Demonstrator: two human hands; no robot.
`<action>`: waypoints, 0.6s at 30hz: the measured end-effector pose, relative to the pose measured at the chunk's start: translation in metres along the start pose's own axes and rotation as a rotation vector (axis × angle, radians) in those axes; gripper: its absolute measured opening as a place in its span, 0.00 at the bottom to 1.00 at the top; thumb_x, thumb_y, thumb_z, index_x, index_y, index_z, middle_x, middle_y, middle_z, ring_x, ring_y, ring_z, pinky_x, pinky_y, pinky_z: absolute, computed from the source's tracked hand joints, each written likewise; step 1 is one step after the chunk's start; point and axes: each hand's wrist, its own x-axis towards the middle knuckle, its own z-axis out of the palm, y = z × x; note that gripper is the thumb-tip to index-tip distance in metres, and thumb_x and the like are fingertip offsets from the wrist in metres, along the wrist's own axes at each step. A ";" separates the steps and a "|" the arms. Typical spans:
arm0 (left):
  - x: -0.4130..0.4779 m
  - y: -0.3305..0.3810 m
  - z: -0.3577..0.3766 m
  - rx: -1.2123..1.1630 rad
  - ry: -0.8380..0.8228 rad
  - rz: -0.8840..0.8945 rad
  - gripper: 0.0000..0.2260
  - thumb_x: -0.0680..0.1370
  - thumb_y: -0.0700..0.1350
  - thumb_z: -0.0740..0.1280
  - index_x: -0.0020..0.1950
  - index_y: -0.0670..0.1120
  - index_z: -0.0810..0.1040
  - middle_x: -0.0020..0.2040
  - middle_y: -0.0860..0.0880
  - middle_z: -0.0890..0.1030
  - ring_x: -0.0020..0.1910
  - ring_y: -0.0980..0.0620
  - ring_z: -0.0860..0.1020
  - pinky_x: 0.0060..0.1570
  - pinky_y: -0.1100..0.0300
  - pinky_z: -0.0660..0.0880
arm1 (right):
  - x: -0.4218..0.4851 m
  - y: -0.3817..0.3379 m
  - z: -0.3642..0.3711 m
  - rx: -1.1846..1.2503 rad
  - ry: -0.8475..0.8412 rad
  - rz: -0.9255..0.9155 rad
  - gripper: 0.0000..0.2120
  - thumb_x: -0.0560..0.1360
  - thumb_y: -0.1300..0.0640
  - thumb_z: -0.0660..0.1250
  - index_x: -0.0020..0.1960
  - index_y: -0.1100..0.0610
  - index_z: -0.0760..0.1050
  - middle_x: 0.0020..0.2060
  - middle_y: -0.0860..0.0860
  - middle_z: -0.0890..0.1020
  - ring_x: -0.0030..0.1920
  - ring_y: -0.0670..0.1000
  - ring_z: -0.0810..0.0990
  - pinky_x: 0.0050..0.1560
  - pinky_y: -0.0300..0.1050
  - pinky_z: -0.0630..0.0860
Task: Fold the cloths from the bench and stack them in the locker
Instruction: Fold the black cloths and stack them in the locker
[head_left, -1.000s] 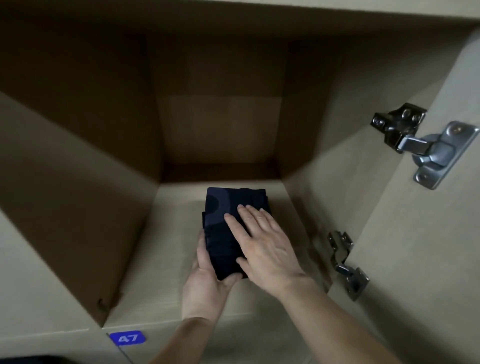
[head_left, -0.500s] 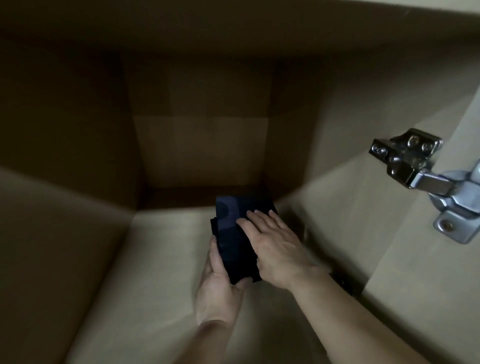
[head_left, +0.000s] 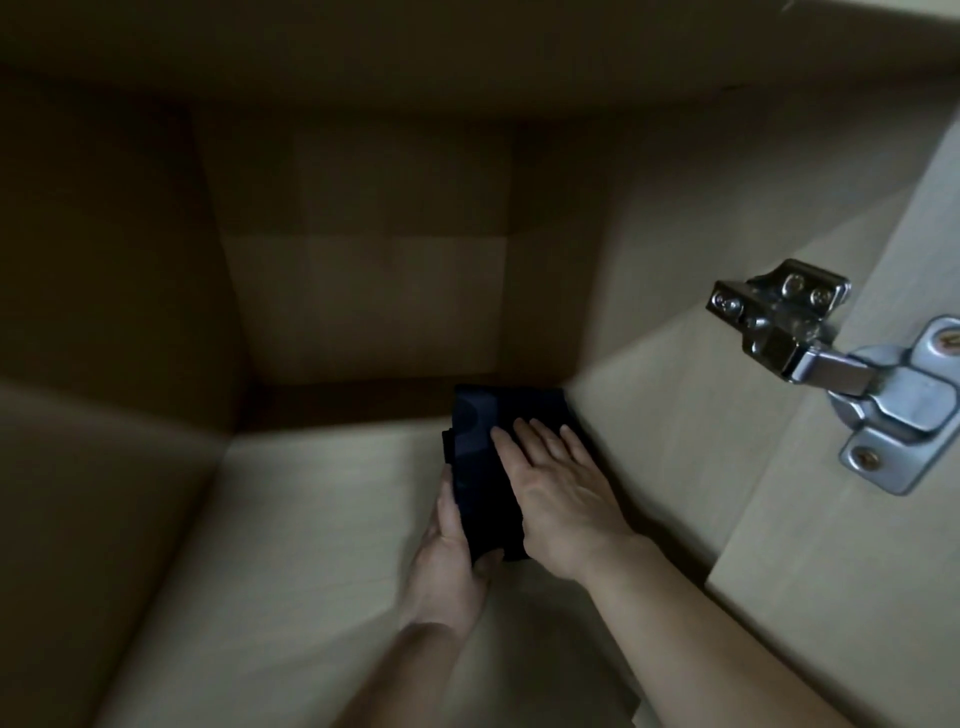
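Dim locker (head_left: 311, 499) interior, pale board floor, back wall in deep shadow. Door (head_left: 857, 597) stands open on the right, with a metal hinge (head_left: 831, 364) showing.

Folded cloth (head_left: 480, 447), dark navy, lies on the locker floor near the back right corner, its far end close to the back wall. I cannot tell whether it touches.

Right hand (head_left: 558, 483): flat on top of the cloth, fingers straight and together, pressing down, gripping nothing.

Left hand (head_left: 449, 551): laid along the cloth's left edge, fingers extended, thumb hooked round the near corner, so it holds that side.

Judgement: this is the placing step, nearly done.

To do it well:
- keep the flat palm down so the folds do not spring open
- square the left edge with the fingers
- nudge the cloth parallel to the right wall
- slip the thumb out low, without lifting the corner
- raise the right hand straight up last

Risk: dragging either hand away could skew the top layer.
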 end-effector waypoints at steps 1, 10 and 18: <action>0.001 -0.001 -0.001 -0.031 -0.014 0.019 0.50 0.76 0.43 0.70 0.70 0.69 0.29 0.71 0.48 0.73 0.61 0.49 0.78 0.62 0.55 0.75 | -0.001 0.000 0.000 -0.001 -0.002 0.001 0.49 0.73 0.56 0.71 0.79 0.51 0.39 0.79 0.54 0.46 0.78 0.53 0.43 0.77 0.53 0.40; -0.029 -0.006 -0.033 0.059 -0.159 -0.056 0.51 0.77 0.47 0.71 0.71 0.62 0.25 0.79 0.50 0.59 0.73 0.53 0.66 0.70 0.66 0.60 | -0.011 0.001 -0.010 0.019 0.038 0.009 0.41 0.76 0.57 0.66 0.79 0.54 0.43 0.79 0.55 0.48 0.78 0.53 0.46 0.77 0.49 0.41; -0.087 0.033 -0.123 0.308 -0.132 -0.028 0.33 0.80 0.56 0.62 0.80 0.50 0.50 0.80 0.54 0.49 0.78 0.56 0.50 0.70 0.70 0.46 | -0.049 -0.023 -0.047 0.091 0.086 0.037 0.28 0.80 0.50 0.59 0.77 0.53 0.56 0.75 0.52 0.64 0.75 0.53 0.60 0.74 0.47 0.54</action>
